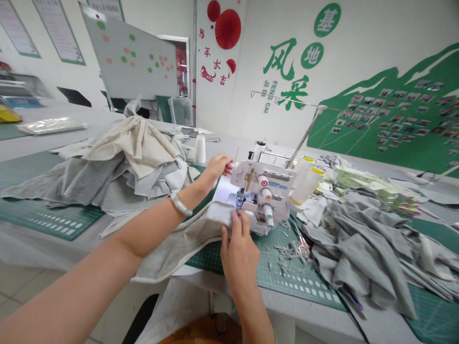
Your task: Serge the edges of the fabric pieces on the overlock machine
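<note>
A white overlock sewing machine point(263, 191) with several tension dials stands in front of me, its lamp lighting the needle area. A strip of light grey fabric point(211, 220) lies at the front of the machine and trails left over the table edge. My right hand point(241, 246) holds this fabric close to the needle area, thumb and fingers at its edge. Beyond the needle area, my left hand point(218, 168) is at the machine's left side with its fingers curled. What those fingers hold, if anything, is hidden.
Grey and cream fabric pieces point(139, 143) are heaped at left near a thread cone point(200, 148). More grey fabric point(362, 239) lies at right. Scissors point(303, 241) and thread scraps point(283, 255) rest on the green cutting mat point(304, 286). Yellow-rimmed cones point(308, 184) stand behind the machine.
</note>
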Demonstrator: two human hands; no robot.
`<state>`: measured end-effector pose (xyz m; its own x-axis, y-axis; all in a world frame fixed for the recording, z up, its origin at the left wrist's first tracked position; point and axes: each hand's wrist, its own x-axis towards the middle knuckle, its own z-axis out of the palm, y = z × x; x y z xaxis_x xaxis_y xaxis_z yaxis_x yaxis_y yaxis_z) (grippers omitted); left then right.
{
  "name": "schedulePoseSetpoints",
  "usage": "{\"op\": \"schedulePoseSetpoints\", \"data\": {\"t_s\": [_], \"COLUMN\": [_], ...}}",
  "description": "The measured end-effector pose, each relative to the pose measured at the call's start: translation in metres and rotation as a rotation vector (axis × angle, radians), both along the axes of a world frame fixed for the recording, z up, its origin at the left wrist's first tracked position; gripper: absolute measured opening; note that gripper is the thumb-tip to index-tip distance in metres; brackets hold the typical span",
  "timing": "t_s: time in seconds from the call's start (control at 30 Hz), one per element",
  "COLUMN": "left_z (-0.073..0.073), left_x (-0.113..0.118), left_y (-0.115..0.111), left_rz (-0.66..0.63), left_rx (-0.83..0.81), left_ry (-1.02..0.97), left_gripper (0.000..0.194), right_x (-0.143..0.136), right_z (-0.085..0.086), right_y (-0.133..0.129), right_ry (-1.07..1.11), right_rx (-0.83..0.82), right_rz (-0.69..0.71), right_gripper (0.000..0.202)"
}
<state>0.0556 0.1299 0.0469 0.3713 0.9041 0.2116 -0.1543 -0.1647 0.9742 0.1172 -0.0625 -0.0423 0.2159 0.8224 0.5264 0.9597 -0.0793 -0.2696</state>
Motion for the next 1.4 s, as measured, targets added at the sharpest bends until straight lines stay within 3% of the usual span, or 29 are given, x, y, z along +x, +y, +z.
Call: {"op": "schedulePoseSetpoints", "data": {"t_s": [0.07, 0.1, 0.17, 0.23, 0.3, 0.4, 0.63, 0.9, 1.17, 1.4], "left_z": [-0.012, -0.019, -0.031, -0.04, -0.046, -0.05, -0.048, -0.047, -0.044, -0.045], "left_x": [-0.017, -0.025, -0.036, -0.043, -0.047, -0.049, -0.052, -0.053, -0.049, -0.048], "left_y": [-0.035, -0.052, -0.082, -0.1, -0.106, -0.102, -0.096, -0.109, -0.109, -0.108], "left_rz": [0.166, 0.26, 0.164, 0.021, -0.068, -0.097, -0.112, -0.094, -0.092, -0.104], "left_rx": [0.1, 0.272, 0.542, 0.712, 0.83, 0.952, 1.016, 1.067, 1.093, 1.062], "left_ry": [-0.01, 0.067, 0.336, 0.536, 0.654, 0.749, 0.841, 0.959, 0.994, 0.947], "left_gripper": [0.01, 0.009, 0.009, 0.015, 0.022, 0.03, 0.035, 0.035, 0.031, 0.033], "right_x": [0.0, 0.0, -0.001, -0.001, -0.001, 0.0, 0.001, 0.007, 0.01, 0.022], "right_z": [-0.001, -0.001, -0.001, -0.002, -0.004, -0.006, -0.01, -0.009, -0.001, 0.004], "right_y": [0.0, 0.0, 0.0, 0.0, 0.0, 0.001, 0.0, -0.009, -0.008, 0.001], "right_ry": [0.002, 0.004, 0.012, 0.031, 0.061, 0.127, 0.332, 0.485, 0.708, 0.732], "right_rx": [0.017, 0.024, 0.04, 0.059, 0.078, 0.089, 0.21, 0.177, 0.005, -0.083], "right_rz": [0.016, 0.024, 0.047, 0.076, 0.106, 0.158, 0.199, 0.236, 0.282, 0.328], "right_gripper": [0.041, 0.041, 0.041, 0.041, 0.04, 0.042, 0.038, 0.036, 0.057, 0.065]}}
